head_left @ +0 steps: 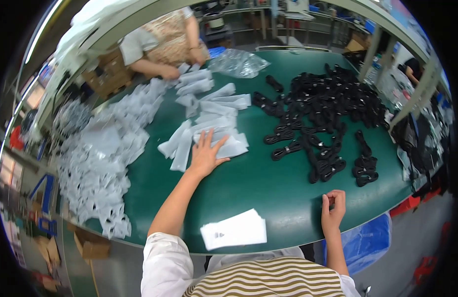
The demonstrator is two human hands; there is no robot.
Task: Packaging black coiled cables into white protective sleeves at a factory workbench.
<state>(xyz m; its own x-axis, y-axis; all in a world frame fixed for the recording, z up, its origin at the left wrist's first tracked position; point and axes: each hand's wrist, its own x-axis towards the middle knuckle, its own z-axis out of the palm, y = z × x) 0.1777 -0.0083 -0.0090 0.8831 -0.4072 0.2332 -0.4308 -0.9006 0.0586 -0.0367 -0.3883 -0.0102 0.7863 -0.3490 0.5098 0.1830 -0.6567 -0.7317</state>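
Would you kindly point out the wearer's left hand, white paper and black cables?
Wearer's left hand [204, 159]: head view, its back.
White paper [239, 230]: head view, its upper face.
Black cables [320, 99]: head view, middle of the large pile.

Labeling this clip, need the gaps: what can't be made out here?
All in the head view:
- Left hand: its palm, and the parts of the clear sleeves under it, hidden by the hand.
- Right hand: whether it holds anything small, hidden by its curled fingers.
- Black cable pile: lower bundles, covered by upper ones.
- Blue plastic bag: partly hidden by tabletop and right forearm.
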